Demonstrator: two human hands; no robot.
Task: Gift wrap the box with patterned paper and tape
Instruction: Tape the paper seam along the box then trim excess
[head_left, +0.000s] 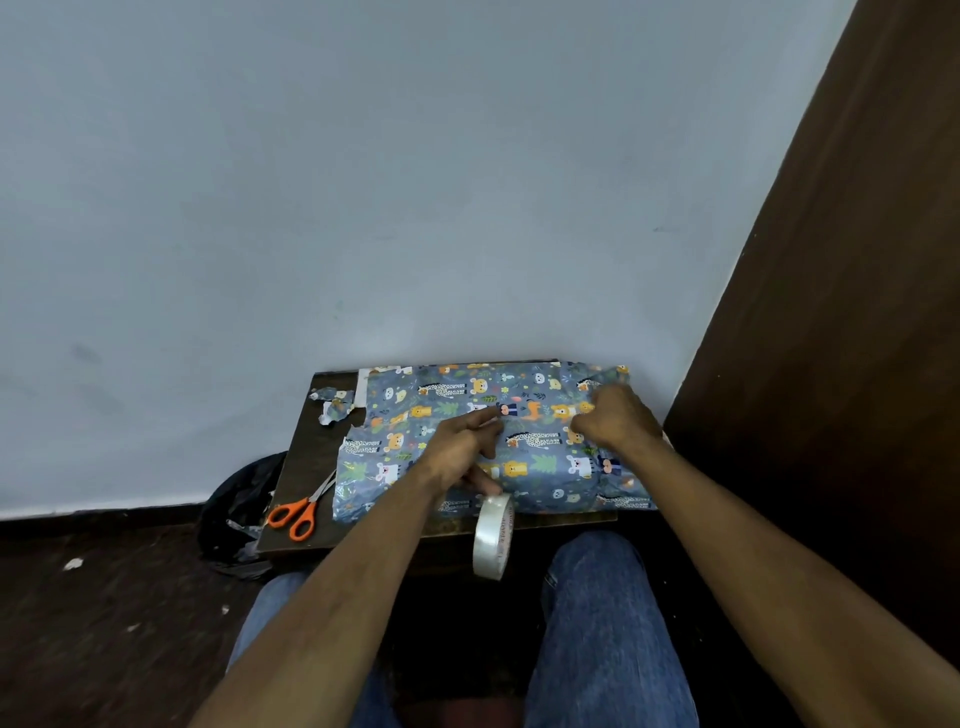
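The wrapped box (467, 447) lies under both hands: left hand (462, 447) pinches tape (492, 535), right hand (613, 415) curls, gripping paper.

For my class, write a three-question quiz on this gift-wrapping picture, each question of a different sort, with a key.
1. True or false: the orange-handled scissors lie on the table, to the left of the wrapped box.
2. The tape roll hangs from which hand? A) left hand B) right hand C) neither
3. Fill in: the crumpled paper scraps sit near the table's far ____ corner.

Key
1. True.
2. A: the roll dangles below the left hand at the table's near edge.
3. Left.
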